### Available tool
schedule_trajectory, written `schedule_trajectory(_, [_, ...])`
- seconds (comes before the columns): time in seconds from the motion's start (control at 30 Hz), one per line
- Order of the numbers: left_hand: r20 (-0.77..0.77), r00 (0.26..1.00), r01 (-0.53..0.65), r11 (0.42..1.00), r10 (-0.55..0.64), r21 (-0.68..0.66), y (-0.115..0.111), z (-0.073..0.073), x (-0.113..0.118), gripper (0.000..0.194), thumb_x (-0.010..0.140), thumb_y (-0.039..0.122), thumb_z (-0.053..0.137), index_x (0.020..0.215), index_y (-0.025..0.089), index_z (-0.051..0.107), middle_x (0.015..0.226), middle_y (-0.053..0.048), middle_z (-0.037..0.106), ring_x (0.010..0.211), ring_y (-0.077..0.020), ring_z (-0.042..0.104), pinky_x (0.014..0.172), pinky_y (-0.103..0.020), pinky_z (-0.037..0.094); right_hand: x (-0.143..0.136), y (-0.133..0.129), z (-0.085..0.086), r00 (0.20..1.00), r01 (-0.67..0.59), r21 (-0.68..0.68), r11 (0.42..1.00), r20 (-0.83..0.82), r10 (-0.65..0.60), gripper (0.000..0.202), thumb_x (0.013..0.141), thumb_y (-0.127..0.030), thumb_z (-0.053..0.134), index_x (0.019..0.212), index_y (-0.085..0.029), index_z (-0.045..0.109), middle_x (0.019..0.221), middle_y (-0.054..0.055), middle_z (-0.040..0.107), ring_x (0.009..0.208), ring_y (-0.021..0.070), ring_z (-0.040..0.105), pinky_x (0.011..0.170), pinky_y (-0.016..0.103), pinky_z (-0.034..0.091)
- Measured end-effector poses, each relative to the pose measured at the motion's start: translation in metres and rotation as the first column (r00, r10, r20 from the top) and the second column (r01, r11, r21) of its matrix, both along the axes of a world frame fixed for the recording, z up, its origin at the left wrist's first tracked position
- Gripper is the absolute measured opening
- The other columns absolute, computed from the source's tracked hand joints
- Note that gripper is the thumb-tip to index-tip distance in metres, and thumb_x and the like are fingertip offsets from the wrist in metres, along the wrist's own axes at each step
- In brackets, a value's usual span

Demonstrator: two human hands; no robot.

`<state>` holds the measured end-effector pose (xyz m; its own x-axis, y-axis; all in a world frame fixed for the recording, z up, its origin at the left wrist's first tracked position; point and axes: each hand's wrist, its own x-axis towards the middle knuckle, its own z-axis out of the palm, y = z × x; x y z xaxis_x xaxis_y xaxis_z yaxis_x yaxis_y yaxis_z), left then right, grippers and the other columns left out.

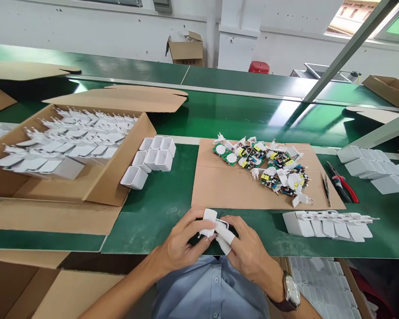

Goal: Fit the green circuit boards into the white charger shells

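My left hand (182,241) pinches a small white plastic plug part (209,215) at the front edge of the green bench. Close against it, my right hand (248,248), with white covers on some fingers, grips a white housing (222,225) that touches the plug part. The fingers partly hide both pieces. Beyond the hands, a heap of green circuit boards with white plugs (269,175) lies on a flat cardboard sheet (219,190). To the right of my right hand stands a row of white housings with plugs (329,225).
An open carton (109,177) of white adapters stands at the left, beside several empty white housings (134,177). Tweezers (325,188) and red-handled pliers (344,184) lie at the right, near more housings (374,164). A metal post (346,55) rises behind.
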<state>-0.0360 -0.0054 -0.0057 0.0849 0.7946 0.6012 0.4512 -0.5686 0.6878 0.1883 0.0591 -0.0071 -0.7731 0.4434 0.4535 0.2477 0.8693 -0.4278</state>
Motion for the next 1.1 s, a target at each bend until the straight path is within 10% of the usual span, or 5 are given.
schedule_trajectory(0.6, [0.028, 0.998, -0.049, 0.997, 0.051, -0.055, 0.000, -0.003, 0.002, 0.025, 0.094, 0.005, 0.065, 0.114, 0.019, 0.062, 0.111, -0.010, 0.070, 0.099, -0.0184, 0.071, 0.085, -0.028, 0.059, 0.002, -0.002, 0.000, 0.987, 0.019, -0.204, 0.979, -0.154, -0.051, 0.041, 0.104, -0.015, 0.064, 0.144, -0.018, 0.059, 0.130, 0.018, 0.071, 0.115, 0.0238, 0.075, 0.095, 0.037, 0.069])
schedule_trajectory(0.73, [0.019, 0.999, -0.049, 0.998, 0.050, -0.046, -0.001, -0.001, 0.003, 0.024, 0.096, 0.005, 0.065, 0.115, 0.020, 0.062, 0.110, -0.010, 0.069, 0.098, -0.0180, 0.070, 0.086, -0.028, 0.060, 0.001, -0.003, -0.004, 0.989, 0.044, -0.048, 0.998, -0.142, -0.051, 0.045, 0.102, -0.010, 0.058, 0.146, -0.017, 0.059, 0.136, 0.021, 0.069, 0.125, 0.0274, 0.072, 0.097, 0.041, 0.069])
schedule_trajectory(0.93, [0.035, 0.996, -0.080, 0.994, 0.082, -0.077, -0.004, -0.007, 0.002, 0.044, 0.099, 0.018, 0.070, 0.140, 0.020, 0.055, 0.128, -0.016, 0.069, 0.115, -0.0251, 0.072, 0.096, -0.037, 0.063, 0.003, -0.006, -0.007, 0.991, 0.059, 0.064, 0.996, -0.120, -0.051, 0.050, 0.093, -0.002, 0.054, 0.139, -0.016, 0.064, 0.131, 0.020, 0.070, 0.121, 0.0286, 0.072, 0.089, 0.042, 0.070])
schedule_trajectory(1.1, [0.007, 0.995, -0.095, 0.988, 0.097, -0.125, -0.006, -0.012, 0.000, 0.060, 0.101, 0.028, 0.073, 0.154, 0.024, 0.047, 0.130, -0.014, 0.070, 0.115, -0.0265, 0.073, 0.100, -0.041, 0.065, -0.001, -0.005, -0.009, 0.984, 0.072, -0.114, 0.991, -0.155, -0.089, 0.049, 0.094, -0.003, 0.056, 0.138, -0.021, 0.068, 0.128, 0.018, 0.072, 0.115, 0.0285, 0.073, 0.089, 0.043, 0.068])
